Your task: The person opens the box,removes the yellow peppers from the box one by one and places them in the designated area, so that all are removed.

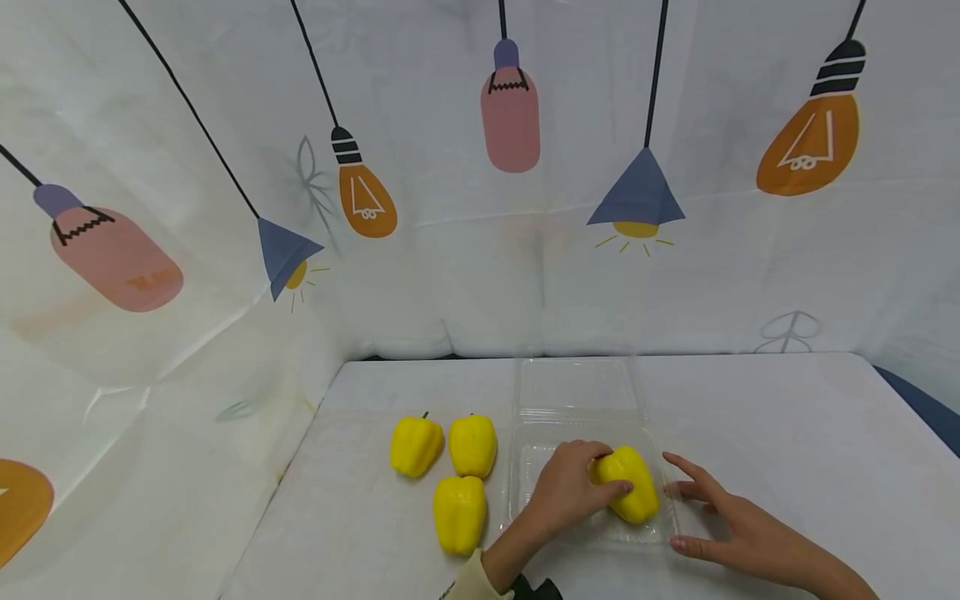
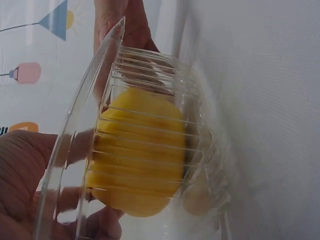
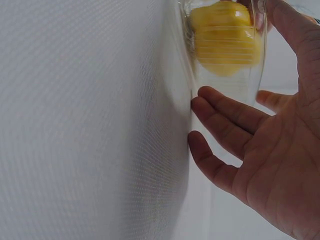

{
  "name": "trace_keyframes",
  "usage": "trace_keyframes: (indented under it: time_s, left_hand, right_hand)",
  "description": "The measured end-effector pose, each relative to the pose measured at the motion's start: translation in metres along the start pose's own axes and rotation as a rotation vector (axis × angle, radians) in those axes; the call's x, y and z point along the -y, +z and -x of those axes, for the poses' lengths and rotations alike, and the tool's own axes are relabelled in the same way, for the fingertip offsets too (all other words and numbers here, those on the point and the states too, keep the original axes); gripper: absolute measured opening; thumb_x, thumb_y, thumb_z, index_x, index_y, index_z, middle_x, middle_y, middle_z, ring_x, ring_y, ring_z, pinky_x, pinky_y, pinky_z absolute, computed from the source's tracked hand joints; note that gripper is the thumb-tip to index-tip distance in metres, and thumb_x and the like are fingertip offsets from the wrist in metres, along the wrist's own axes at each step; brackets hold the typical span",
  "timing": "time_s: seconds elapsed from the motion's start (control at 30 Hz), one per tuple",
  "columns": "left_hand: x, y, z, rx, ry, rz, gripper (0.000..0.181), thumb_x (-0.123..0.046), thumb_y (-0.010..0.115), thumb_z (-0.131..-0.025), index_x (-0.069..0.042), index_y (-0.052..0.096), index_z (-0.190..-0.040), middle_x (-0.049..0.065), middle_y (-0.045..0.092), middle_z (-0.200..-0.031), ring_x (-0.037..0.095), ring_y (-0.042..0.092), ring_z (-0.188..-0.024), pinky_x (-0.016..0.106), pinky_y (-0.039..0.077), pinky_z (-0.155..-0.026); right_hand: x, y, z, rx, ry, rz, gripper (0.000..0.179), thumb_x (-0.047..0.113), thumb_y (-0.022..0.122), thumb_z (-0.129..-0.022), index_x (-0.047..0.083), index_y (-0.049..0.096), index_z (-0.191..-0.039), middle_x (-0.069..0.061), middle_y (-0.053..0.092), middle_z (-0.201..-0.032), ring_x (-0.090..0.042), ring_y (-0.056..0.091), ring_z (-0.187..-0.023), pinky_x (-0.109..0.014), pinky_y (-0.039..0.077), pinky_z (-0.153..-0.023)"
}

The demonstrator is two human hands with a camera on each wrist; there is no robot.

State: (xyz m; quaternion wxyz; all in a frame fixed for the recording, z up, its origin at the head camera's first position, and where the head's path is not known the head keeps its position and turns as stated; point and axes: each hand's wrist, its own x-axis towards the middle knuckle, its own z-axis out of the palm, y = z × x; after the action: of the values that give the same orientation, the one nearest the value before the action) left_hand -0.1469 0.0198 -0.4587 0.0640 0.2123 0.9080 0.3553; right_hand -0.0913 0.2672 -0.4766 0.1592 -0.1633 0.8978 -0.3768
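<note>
A yellow bell pepper is inside a clear plastic clamshell box, toward its right side. My left hand grips this pepper, thumb on the near side and fingers on the far side. Through the ribbed clear wall, the left wrist view shows the pepper with the fingers around it. My right hand is beside the box's right edge, fingers spread and holding nothing. In the right wrist view, the right hand has its fingertips close to the box wall; whether they touch is hard to tell.
Left of the box, three more yellow bell peppers lie on the white table: one at the back left, one beside it and one nearer. The box's lid lies folded back. A lamp-patterned curtain hangs behind.
</note>
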Motion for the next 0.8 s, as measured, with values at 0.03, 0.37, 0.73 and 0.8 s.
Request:
trace_keyframes:
  time_s: [0.03,0.37,0.73,0.8]
  left_hand:
    - [0.000,0.000,0.000,0.001,-0.003,0.023,0.042,-0.049,0.070,-0.080,-0.023,0.066,-0.113,-0.017,0.062,-0.105,0.000,0.054,-0.095,0.024,0.047,-0.083]
    - [0.001,-0.003,0.001,-0.025,-0.021,0.060,0.040,-0.046,0.073,-0.078,-0.023,0.068,-0.110,-0.017,0.063,-0.104,0.001,0.056,-0.096,0.026,0.046,-0.086]
    - [0.004,-0.008,0.003,-0.013,0.004,0.123,0.041,-0.045,0.074,-0.077,-0.022,0.067,-0.111,-0.017,0.062,-0.104,-0.001,0.054,-0.087,0.020,0.046,-0.074]
    - [0.005,-0.010,0.004,-0.012,0.003,0.143,0.041,-0.044,0.075,-0.077,-0.022,0.067,-0.111,-0.017,0.062,-0.104,-0.001,0.053,-0.084,0.019,0.046,-0.071]
  right_hand:
    - [0.000,0.000,0.000,0.000,-0.001,-0.002,0.089,0.038,0.065,-0.087,0.024,0.005,-0.150,-0.018,0.053,-0.130,-0.045,0.049,-0.114,-0.064,0.044,-0.079]
    - [0.001,0.001,0.003,-0.015,0.025,0.035,0.089,0.043,0.066,-0.085,0.027,0.007,-0.150,-0.012,0.054,-0.130,-0.030,0.053,-0.114,-0.061,0.045,-0.081]
    - [0.002,0.000,0.002,-0.019,0.003,0.034,0.089,0.042,0.066,-0.086,0.027,0.006,-0.150,-0.012,0.054,-0.130,-0.038,0.052,-0.113,-0.061,0.045,-0.080]
    - [0.001,0.000,0.002,-0.016,0.013,0.040,0.089,0.043,0.065,-0.086,0.028,0.006,-0.150,-0.011,0.054,-0.131,-0.035,0.053,-0.113,-0.061,0.045,-0.081]
